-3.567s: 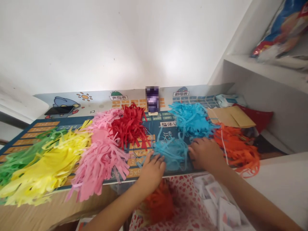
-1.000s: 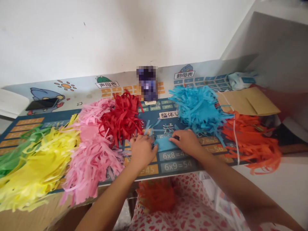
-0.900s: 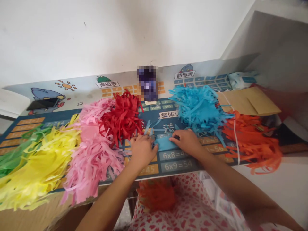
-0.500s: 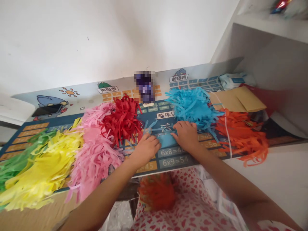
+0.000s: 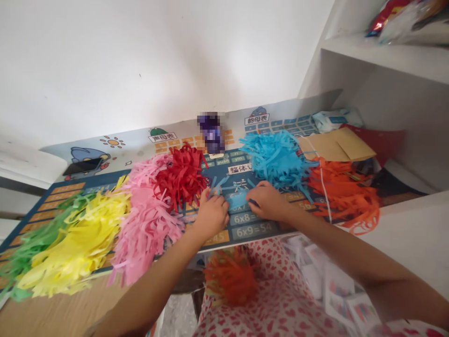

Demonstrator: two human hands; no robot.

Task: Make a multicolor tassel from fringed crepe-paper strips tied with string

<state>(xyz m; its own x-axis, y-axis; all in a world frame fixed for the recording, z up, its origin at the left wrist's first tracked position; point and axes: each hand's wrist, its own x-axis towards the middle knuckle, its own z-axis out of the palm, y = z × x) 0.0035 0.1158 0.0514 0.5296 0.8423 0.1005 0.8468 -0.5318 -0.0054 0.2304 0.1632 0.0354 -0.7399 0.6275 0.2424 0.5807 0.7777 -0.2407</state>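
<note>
Curling over a light-blue paper fringe (image 5: 233, 200), our left hand (image 5: 211, 216) and right hand (image 5: 268, 201) are pressing it from either side onto a multiplication-table desk mat (image 5: 254, 230), though we cannot tell whether either hand is gripping it. A blue paper fringe (image 5: 277, 157) is sitting just beyond, a red paper fringe (image 5: 183, 179) to the left, and an orange paper fringe (image 5: 342, 189) to the right.
</note>
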